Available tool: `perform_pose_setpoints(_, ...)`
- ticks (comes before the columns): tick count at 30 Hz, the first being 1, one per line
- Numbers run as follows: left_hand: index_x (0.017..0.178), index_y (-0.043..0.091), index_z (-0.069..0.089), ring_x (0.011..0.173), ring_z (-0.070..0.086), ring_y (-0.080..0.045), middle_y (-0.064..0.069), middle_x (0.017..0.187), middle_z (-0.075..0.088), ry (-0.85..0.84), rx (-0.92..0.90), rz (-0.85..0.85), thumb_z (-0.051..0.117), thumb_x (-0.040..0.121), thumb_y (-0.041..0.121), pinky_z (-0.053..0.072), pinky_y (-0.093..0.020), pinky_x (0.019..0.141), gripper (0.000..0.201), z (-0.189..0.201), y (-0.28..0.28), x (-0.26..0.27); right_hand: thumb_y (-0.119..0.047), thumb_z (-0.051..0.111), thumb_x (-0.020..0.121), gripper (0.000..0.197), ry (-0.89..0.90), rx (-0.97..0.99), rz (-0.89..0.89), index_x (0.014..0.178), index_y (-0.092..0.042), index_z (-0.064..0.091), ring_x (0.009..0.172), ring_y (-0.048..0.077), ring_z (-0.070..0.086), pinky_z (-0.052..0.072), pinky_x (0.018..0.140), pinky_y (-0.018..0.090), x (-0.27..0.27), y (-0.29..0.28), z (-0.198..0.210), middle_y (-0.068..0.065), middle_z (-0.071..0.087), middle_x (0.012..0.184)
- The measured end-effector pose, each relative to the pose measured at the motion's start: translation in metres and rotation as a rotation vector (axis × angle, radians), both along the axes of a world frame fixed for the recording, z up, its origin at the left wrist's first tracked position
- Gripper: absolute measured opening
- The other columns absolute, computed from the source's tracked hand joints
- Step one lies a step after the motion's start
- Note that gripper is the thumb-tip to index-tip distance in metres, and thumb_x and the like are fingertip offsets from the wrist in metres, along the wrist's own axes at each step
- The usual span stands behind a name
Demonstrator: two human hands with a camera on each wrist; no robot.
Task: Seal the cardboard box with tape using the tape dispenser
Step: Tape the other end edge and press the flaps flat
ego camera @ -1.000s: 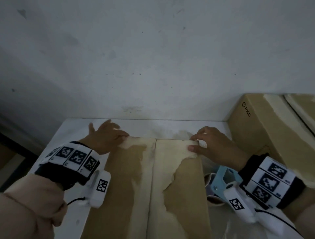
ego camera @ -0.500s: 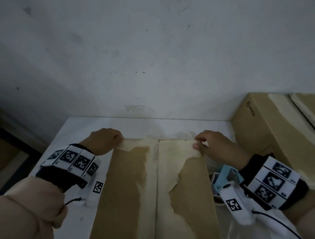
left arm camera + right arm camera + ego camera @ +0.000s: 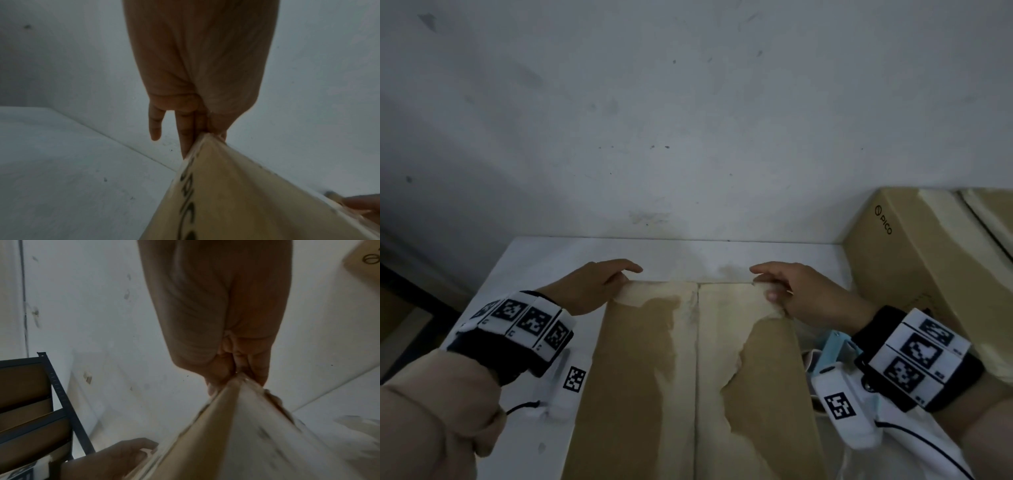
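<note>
Cardboard box [image 3: 688, 377] lies on the white table [image 3: 544, 260] in front of the person, its two top flaps folded down and meeting along a straight middle seam that runs away toward the wall. Its brown surface is badly worn: broad pale patches with ragged edges show where the outer paper layer has been torn off, mostly along the seam and across the far end. Dark printed lettering runs along its side in the left wrist view. The left hand [image 3: 592, 287] grips the far left corner, fingers [image 3: 185, 129] hooked over the far edge and thumb on top. The right hand [image 3: 801, 291] pinches the far right corner, its fingers [image 3: 257, 366] curled and clamped on the edge with the thumb pressed on top. A light blue tape dispenser [image 3: 832, 349] sits on the table just right of the box, partly hidden under the right wrist. Another brown box [image 3: 928, 257] stands at the right against the wall.
</note>
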State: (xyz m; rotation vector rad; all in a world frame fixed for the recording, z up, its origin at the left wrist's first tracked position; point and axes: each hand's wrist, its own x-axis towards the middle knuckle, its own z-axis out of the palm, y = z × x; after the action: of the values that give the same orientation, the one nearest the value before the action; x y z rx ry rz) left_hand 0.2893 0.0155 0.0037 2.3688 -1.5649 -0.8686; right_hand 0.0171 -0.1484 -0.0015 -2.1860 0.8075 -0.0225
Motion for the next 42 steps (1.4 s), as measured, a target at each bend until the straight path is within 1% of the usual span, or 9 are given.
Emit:
perform_pose_setpoints(7,0.141,0.033,0.022,0.113,0.053,-0.012,0.011,0.108,0.061,0.189,-0.118,0.048,0.036,0.098,0.009,0.036,-0.022,0.099,0.051,0.0,0.002,0.0,0.006,0.059,0.084,0.051,-0.207,0.266,-0.034,0.132,-0.007,0.043,0.121,0.011,0.046,0.04,0.089,0.005,-0.006,-0.004,-0.003,-0.001,0.05,0.127)
perform_pose_setpoints(15,0.144,0.018,0.027,0.133,0.031,-0.009,0.006,0.149,0.026,0.043,-0.056,0.013,0.036,0.089,0.056,0.022,-0.019,0.104,0.067,0.011,0.023,-0.008,-0.032,0.042,0.096,0.052,0.001,-0.127,0.073,0.142,-0.014,0.029,0.136,0.004,0.017,0.009,0.103,0.01,-0.019,0.019,0.001,-0.003,0.02,0.153)
perform_pose_setpoints(21,0.145,0.015,0.02,0.129,0.036,-0.019,-0.003,0.149,0.027,-0.019,0.101,-0.03,0.039,0.097,0.03,0.03,-0.029,0.105,0.054,0.006,0.013,-0.023,-0.044,0.039,0.094,0.068,0.141,-0.211,0.117,0.147,-0.014,0.008,0.137,0.018,0.015,0.016,0.109,0.027,-0.005,0.029,-0.006,0.004,0.019,0.152)
perform_pose_setpoints(25,0.141,0.014,0.029,0.127,0.039,-0.02,-0.008,0.143,0.037,-0.096,0.155,-0.095,0.036,0.099,0.025,0.029,-0.028,0.105,0.044,0.012,0.002,-0.02,-0.073,0.008,0.079,0.088,0.274,-0.22,0.206,0.147,-0.018,0.001,0.139,0.024,0.009,0.013,0.113,0.034,0.001,0.023,-0.01,0.004,0.017,0.151)
perform_pose_setpoints(28,0.148,0.02,0.009,0.142,0.017,-0.021,-0.002,0.156,0.014,-0.197,0.221,-0.182,0.024,0.101,0.03,0.014,-0.034,0.114,0.051,0.014,0.001,-0.026,-0.079,-0.015,0.062,0.104,0.343,-0.371,0.28,0.147,-0.018,-0.007,0.141,0.024,-0.017,-0.01,0.113,0.037,0.002,0.02,-0.01,-0.001,-0.01,0.156)
perform_pose_setpoints(31,0.146,0.031,-0.011,0.139,-0.022,-0.015,0.007,0.155,-0.018,-0.358,0.276,-0.375,-0.011,0.081,0.067,-0.008,-0.049,0.113,0.074,0.017,0.003,-0.047,-0.076,-0.027,0.058,0.11,0.239,-0.563,0.424,0.147,-0.016,-0.001,0.137,0.022,-0.024,-0.017,0.109,0.036,0.009,0.026,-0.009,-0.005,-0.026,0.143)
perform_pose_setpoints(35,0.144,0.028,-0.017,0.141,-0.02,-0.015,0.003,0.153,-0.027,-0.365,0.362,-0.462,0.012,0.095,0.052,-0.005,-0.051,0.115,0.063,0.02,-0.003,-0.071,-0.067,-0.009,0.07,0.094,0.179,-0.588,0.581,0.146,-0.015,0.007,0.131,0.011,-0.015,-0.014,0.106,0.028,0.019,0.038,-0.015,-0.007,-0.016,0.141)
perform_pose_setpoints(40,0.134,0.037,-0.028,0.14,-0.021,-0.011,0.011,0.137,-0.039,-0.352,0.358,-0.473,-0.029,0.043,0.085,-0.003,-0.047,0.115,0.103,0.022,0.015,-0.048,-0.079,-0.019,0.065,0.092,0.178,-0.513,0.523,0.137,-0.023,-0.01,0.135,0.005,-0.017,-0.012,0.11,0.023,-0.007,0.028,-0.02,-0.01,-0.017,0.145)
perform_pose_setpoints(42,0.135,0.04,-0.027,0.141,-0.019,-0.008,0.016,0.138,-0.037,-0.361,0.366,-0.436,-0.024,0.049,0.086,-0.001,-0.048,0.115,0.098,0.023,0.02,-0.043,-0.081,-0.023,0.062,0.093,0.197,-0.477,0.471,0.137,-0.027,-0.015,0.136,0.003,-0.019,-0.009,0.115,0.027,-0.02,0.027,-0.015,-0.012,-0.021,0.146)
